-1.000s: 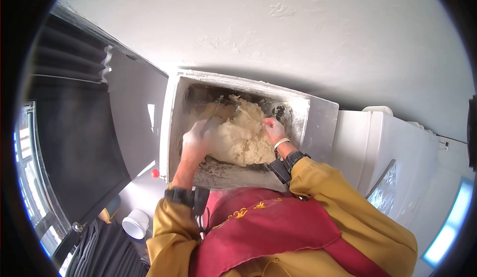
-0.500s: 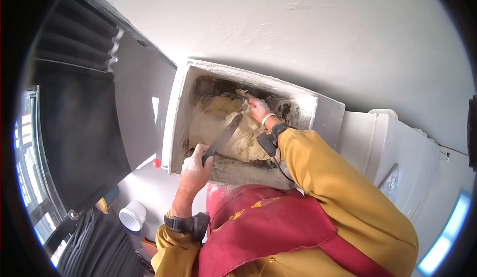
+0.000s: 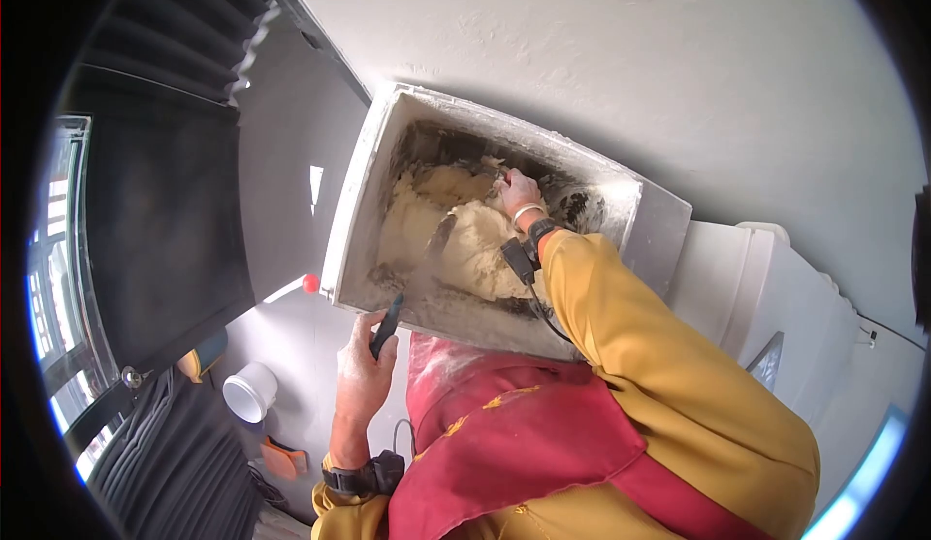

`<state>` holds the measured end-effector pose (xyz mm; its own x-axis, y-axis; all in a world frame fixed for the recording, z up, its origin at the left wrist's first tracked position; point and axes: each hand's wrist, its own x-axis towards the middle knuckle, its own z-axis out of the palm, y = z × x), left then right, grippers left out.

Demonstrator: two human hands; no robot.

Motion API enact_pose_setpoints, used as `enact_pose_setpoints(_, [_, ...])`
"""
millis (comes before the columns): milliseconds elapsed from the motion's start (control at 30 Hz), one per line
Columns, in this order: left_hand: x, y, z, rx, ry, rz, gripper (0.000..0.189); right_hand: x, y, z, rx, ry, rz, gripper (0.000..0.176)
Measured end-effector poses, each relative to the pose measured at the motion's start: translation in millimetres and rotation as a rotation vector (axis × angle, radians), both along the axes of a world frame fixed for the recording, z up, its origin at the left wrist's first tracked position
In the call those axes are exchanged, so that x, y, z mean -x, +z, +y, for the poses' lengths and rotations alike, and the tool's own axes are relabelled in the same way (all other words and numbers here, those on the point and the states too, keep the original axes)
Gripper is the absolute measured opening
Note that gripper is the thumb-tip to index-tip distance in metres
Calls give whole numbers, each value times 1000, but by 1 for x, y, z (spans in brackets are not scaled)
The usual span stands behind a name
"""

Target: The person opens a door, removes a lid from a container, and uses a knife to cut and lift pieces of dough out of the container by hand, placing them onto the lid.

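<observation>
My left hand (image 3: 363, 377) is closed around the dark handle of a knife (image 3: 387, 328) at the near left edge of the flour-dusted metal mixer tub (image 3: 347, 212). The knife's blade is smeared by motion and points into the tub, towards the dough. A large mass of pale, lumpy dough (image 3: 485, 249) lies in the tub. Reaching over it, my right hand (image 3: 521, 194) has its fingers curled onto the dough's upper edge, near the dark far wall. The fingertips are partly hidden there.
A white wall (image 3: 621, 65) stands right behind the tub. White appliance-like bodies (image 3: 713, 273) adjoin its right side. A red knob (image 3: 310, 283) sticks out at the left. On the floor are a white bucket (image 3: 250, 392) and an orange item (image 3: 283, 459); a dark curtain (image 3: 165, 453) hangs nearby.
My left hand has drawn the knife back from the dough, down and to the left. My right hand stays at the dough's upper edge. The view has shifted slightly.
</observation>
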<state>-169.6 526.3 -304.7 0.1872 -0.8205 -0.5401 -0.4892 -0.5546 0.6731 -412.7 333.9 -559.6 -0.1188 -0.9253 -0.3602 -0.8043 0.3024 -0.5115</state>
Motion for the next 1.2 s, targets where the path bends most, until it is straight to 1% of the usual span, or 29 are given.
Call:
enact_pose_setpoints(33, [-1,-3,4,-3,9,-12,30,3,0,2,19,-3,-11,22])
enact_pose_setpoints(133, [-2,-14,10,39,59,6,29,8,-5,15,59,189,33,21])
enact_pose_setpoints(167, [-1,-15,13,57,80,20,29,8,-7,18,-94,330,77,25])
enact_pose_setpoints(267, [1,-14,10,21,106,43,28,3,-10,37,-77,375,99,28])
enact_pose_setpoints(300, [1,-13,7,40,73,20,27,4,0,34,-181,380,74,30])
enact_pose_setpoints(367, [3,-11,0,75,1,-30,26,6,17,36,-182,377,62,31])
enact_pose_setpoints(500, [8,-14,-18,294,-216,-130,27,11,45,62,-237,415,59,33])
enact_pose_setpoints(600, [-2,-7,-30,216,-359,-133,28,16,49,90,-310,398,21,32])
enact_pose_setpoints(633, [-5,3,-36,170,-382,-165,28,17,49,99,-291,385,-17,33])
enact_pose_setpoints(667, [-7,9,-40,169,-458,-170,28,19,48,106,-294,390,-27,33])
enact_pose_setpoints(733, [-14,16,-50,173,-624,-181,27,16,60,115,-295,387,-51,33])
enact_pose_setpoints(767, [-14,5,-53,217,-786,-169,28,13,58,121,-296,388,-53,33])
enact_pose_setpoints(800, [-16,-24,-53,333,-966,-113,27,12,51,124,-294,393,-51,34])
enact_pose_setpoints(833, [-2,-25,-57,296,-1113,-163,26,10,47,123,-289,399,-46,34])
enact_pose_setpoints(900, [23,-66,-58,192,-1138,-267,28,9,40,127,-329,419,-36,36])
enact_pose_setpoints(967, [19,-74,-66,257,-1115,-227,27,13,44,117,-370,430,-7,38])
enact_pose_setpoints(1000, [17,-76,-66,276,-1105,-198,27,13,54,118,-409,429,7,40])
enact_pose_setpoints(1033, [7,-66,-70,302,-1066,-116,27,11,62,124,-454,440,16,43])
enact_pose_setpoints(1133, [-33,-32,-94,267,-1013,1,27,6,72,130,-466,390,-21,46])
enact_pose_setpoints(1167, [-44,-13,-101,269,-1013,0,27,1,90,132,-484,294,-88,48])
enact_pose_setpoints(1200, [-52,5,-107,269,-1012,1,27,-4,103,136,-442,275,-129,49])
